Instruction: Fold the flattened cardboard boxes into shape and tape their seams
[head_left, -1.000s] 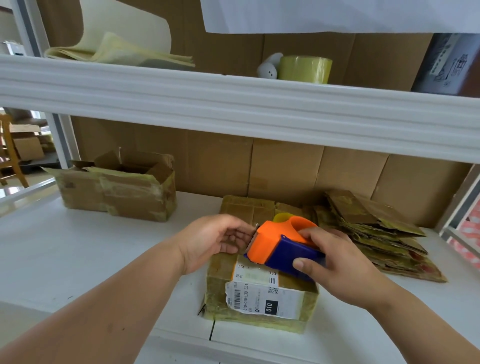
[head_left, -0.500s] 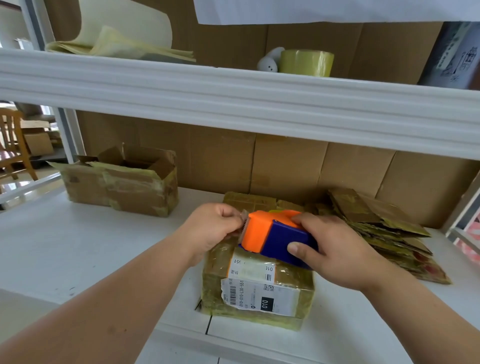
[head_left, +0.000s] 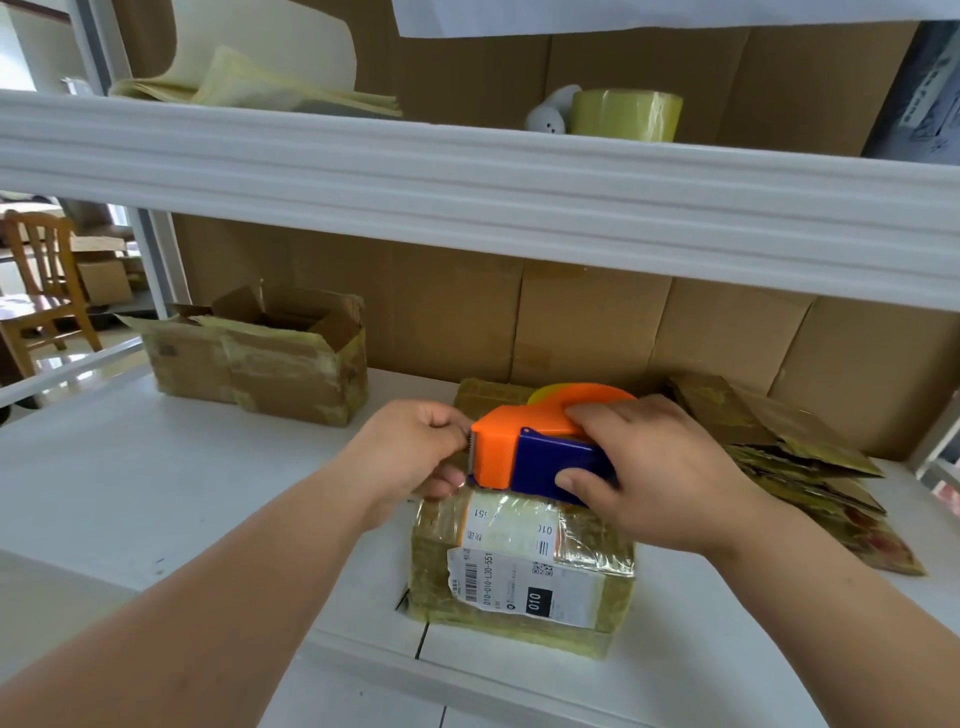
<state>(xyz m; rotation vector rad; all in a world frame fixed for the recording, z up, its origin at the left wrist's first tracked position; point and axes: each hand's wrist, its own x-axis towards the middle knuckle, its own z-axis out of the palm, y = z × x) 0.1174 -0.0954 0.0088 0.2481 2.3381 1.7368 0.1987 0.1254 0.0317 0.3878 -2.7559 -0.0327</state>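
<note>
Both forearms reach in from the near edge of the desk (head_left: 156, 499) and meet over one closed box (head_left: 519, 577) that stands at the near edge, about the middle. The right hand (head_left: 660, 478) comes from the right, palm down, its fingers curled over the top of one tape dispenser (head_left: 535, 452) and its thumb pressed on the blue side; the dispenser sits just above the box's top. The left hand (head_left: 415, 457) comes from the left, its fingers curled together at the dispenser's toothed front end. Whether they pinch the tape end there cannot be told. The box bears one white label (head_left: 524, 587) on its near face.

One stack of flattened boxes (head_left: 795, 467) lies at the right side of the desk, near the back; their number cannot be counted. Two open boxes (head_left: 260, 364) stand side by side, touching, at the back left. On the shelf (head_left: 467, 176) above stands one tape roll (head_left: 626, 114), with a pile of paper (head_left: 249, 88) to the left.
</note>
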